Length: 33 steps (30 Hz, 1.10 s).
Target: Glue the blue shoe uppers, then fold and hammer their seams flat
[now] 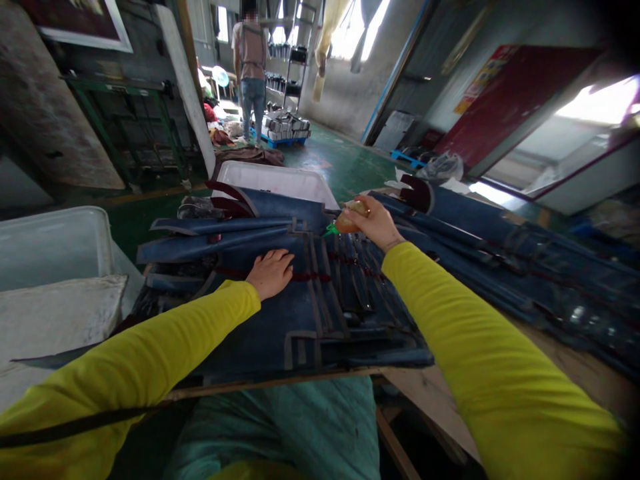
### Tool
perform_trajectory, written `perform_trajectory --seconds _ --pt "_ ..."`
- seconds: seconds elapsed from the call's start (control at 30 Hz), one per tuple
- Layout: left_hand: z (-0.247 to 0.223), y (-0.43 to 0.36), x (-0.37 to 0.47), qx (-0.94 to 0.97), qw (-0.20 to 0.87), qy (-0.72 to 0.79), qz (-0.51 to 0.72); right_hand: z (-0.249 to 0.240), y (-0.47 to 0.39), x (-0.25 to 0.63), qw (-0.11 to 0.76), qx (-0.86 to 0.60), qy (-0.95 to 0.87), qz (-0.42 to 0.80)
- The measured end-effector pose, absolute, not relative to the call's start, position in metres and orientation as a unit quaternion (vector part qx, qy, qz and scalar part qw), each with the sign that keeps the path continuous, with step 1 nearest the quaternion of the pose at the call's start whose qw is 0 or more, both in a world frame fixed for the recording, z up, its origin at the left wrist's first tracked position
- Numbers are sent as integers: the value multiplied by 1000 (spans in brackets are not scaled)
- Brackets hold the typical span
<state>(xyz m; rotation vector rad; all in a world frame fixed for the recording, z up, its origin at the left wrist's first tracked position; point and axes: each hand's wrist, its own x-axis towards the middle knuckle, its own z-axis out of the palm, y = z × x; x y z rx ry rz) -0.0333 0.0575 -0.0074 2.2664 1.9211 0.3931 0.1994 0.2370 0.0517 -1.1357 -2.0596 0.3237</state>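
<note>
My right hand [376, 220] is wrapped round a squeeze bottle [349, 220] of amber liquid, tipped with its green nozzle down and to the left. The nozzle is close above blue sheet pieces [307, 243]; whether it touches them I cannot tell. These flat pieces have grey bands along their edges and overlap in a stack on the table in front of me. Flat on the stack lies my left hand [271, 273], fingers spread and holding nothing. A dark red strip [307, 277] runs across the pieces beside it.
A white bin [280, 175] stands beyond the stack, and a translucent tub [55, 233] is at the left. More blue pieces [475, 227] lie to the right. A person [251, 73] stands in the background near a loaded blue pallet [285, 140].
</note>
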Motion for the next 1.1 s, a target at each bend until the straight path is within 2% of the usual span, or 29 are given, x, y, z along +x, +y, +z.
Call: perform_trajectory --seconds 0.4,0.7,0.93,1.1 --pt "-10 58 -34 755 64 637 140 65 208 206 326 -494 -780 202" --pt "-11 59 -34 758 55 635 138 68 182 218 234 -514 -776 282" --pt "-11 59 -33 754 48 641 138 62 186 216 340 -497 -768 217" --pt "-12 59 -34 755 51 639 138 63 177 220 288 -517 -764 258"
